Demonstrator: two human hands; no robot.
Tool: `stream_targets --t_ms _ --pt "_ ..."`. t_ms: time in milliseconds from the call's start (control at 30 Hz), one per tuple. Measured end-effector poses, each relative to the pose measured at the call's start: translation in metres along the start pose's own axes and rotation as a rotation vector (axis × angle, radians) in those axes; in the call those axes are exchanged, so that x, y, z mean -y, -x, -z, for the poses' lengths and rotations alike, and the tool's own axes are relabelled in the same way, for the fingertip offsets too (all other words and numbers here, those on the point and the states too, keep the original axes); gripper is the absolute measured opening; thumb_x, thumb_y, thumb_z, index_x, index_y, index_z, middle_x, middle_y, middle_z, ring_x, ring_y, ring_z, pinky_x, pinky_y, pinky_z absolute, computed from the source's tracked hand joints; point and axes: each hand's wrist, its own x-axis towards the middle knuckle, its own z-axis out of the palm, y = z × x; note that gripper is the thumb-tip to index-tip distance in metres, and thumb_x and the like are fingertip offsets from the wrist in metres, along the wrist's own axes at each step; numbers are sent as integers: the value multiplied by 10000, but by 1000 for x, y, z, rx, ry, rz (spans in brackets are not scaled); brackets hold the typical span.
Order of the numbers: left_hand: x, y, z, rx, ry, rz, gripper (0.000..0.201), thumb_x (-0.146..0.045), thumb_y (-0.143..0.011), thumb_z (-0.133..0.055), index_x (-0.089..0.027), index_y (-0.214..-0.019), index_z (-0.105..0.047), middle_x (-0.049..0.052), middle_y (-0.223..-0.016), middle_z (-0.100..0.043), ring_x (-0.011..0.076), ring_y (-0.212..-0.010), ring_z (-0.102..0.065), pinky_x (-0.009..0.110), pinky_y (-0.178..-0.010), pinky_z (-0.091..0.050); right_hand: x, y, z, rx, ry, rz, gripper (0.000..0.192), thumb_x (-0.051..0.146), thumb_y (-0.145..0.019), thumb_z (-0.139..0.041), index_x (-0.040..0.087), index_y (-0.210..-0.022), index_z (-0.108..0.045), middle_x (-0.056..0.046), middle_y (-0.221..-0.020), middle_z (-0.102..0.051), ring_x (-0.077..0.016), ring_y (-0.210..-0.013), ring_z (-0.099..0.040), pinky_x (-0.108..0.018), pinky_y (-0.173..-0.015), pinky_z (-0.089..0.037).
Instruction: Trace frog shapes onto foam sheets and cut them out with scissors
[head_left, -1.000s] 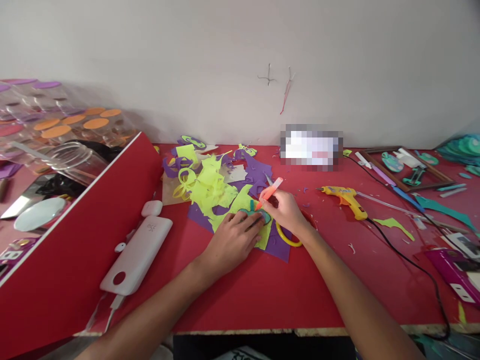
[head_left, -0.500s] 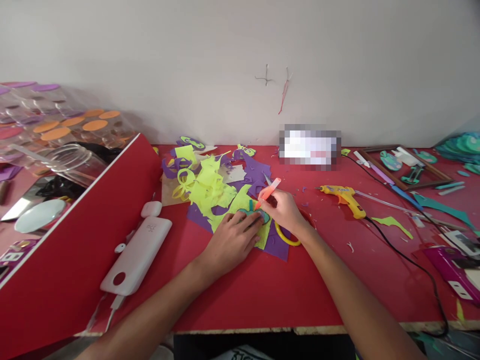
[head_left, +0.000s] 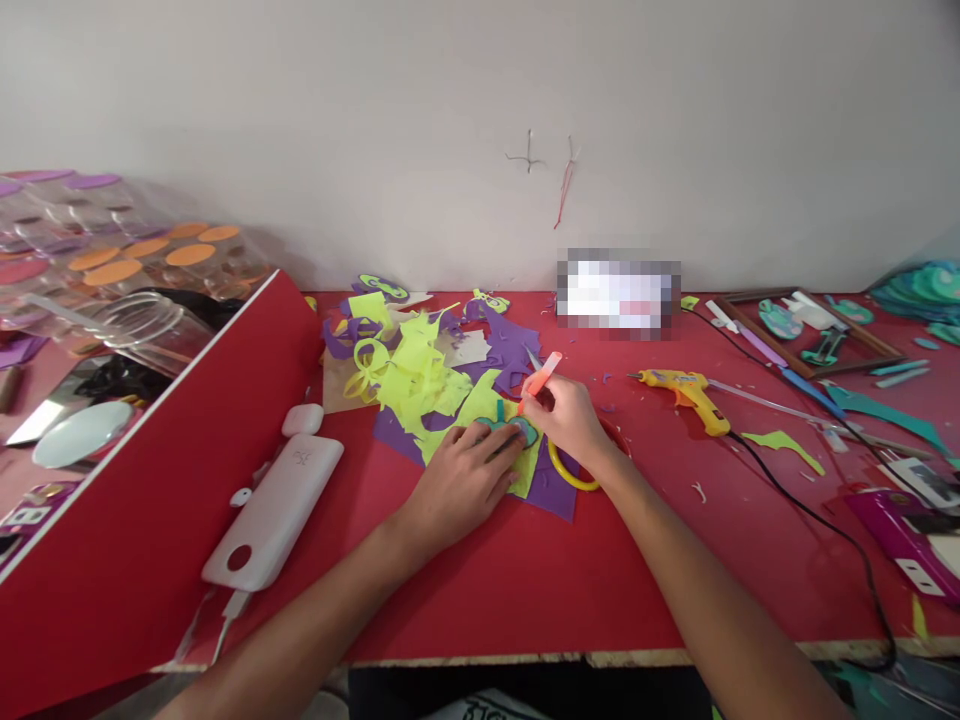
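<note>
We see an orange craft knife [head_left: 540, 378] tilted up and away, its tip down on a small teal foam shape [head_left: 517, 430]. That shape lies flat on yellow-green foam scraps [head_left: 480, 405] over a purple sheet [head_left: 551, 485]; its outline is mostly covered, perhaps rounded.

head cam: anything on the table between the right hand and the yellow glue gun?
Mostly bare red table between the right hand and the glue gun, apart from a few tiny purple foam scraps. Seen in the head view.
</note>
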Motion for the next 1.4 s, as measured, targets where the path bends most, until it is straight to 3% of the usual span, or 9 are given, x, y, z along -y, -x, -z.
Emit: stream_targets --t_ms 600,1400 --pt "0 0 1 3 23 9 399 -309 -1054 -415 -221 -1409 -575 69 -1458 -584 257 -1129 -543 410 -927 -419 0 4 10 19 -28 -2 82 255 -865 -584 199 -841 -639 -25 -768 -687 -147 -589 -552 -260 -604 -409" --pt "2 -3 -3 12 74 33 381 -363 -1056 -420 -224 -1364 -596 55 -1510 -554 263 -1114 -534 413 -891 -391 1 5 14 74 -10 30 45 201 -831 -565 217 -803 -597 37 -634 -556 -131 -535 -486 -254 -579 -383"
